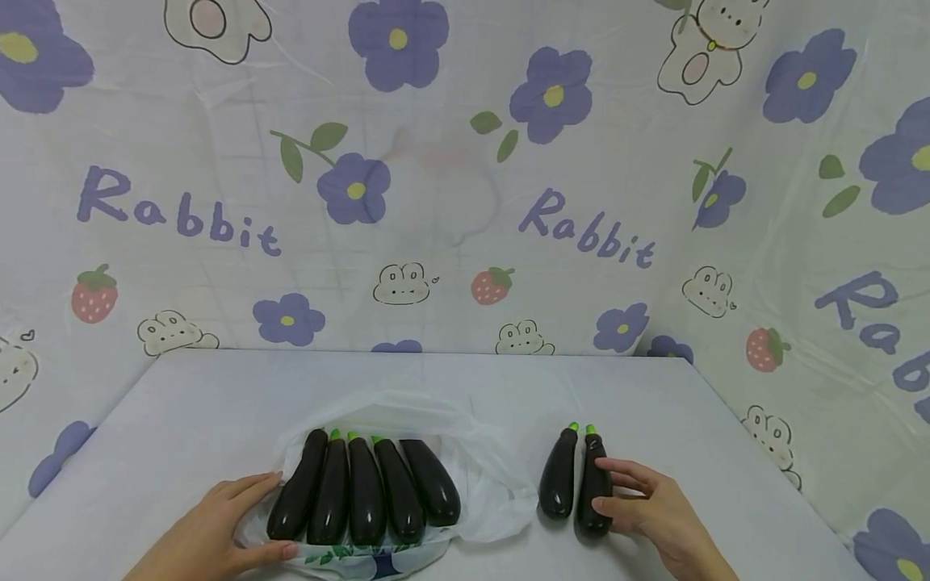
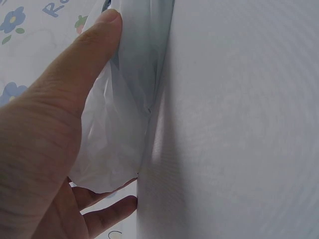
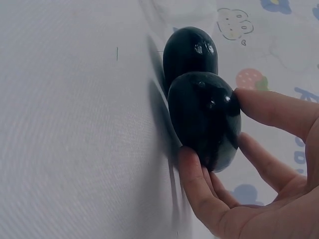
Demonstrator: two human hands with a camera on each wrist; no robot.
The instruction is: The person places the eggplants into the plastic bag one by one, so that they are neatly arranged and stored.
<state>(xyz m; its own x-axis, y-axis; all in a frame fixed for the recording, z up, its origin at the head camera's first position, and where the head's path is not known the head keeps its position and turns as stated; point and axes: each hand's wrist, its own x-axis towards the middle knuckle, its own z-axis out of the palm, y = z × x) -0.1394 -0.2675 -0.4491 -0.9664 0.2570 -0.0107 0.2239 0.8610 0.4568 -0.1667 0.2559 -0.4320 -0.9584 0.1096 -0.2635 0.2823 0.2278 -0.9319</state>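
Several dark eggplants [image 1: 366, 492] lie side by side on a white plastic bag [image 1: 494, 492] on the table, green stem ends mostly pointing away. My left hand [image 1: 211, 524] holds the bag's left side, thumb along its front edge and fingers behind. In the left wrist view the thumb lies against the crumpled bag [image 2: 119, 134]. Right of the bag, two more eggplants lie close together. My right hand [image 1: 657, 508] grips the rightmost eggplant [image 1: 594, 484] between thumb and fingers. The other eggplant [image 1: 559, 476] is just left of it; the right wrist view shows their rounded ends.
The white tabletop [image 1: 581, 379] ends at a straight back edge. Behind it and to the sides hangs a pale cloth [image 1: 436, 234] printed with purple flowers, strawberries and rabbits. Loose bag plastic spreads behind and right of the row of eggplants.
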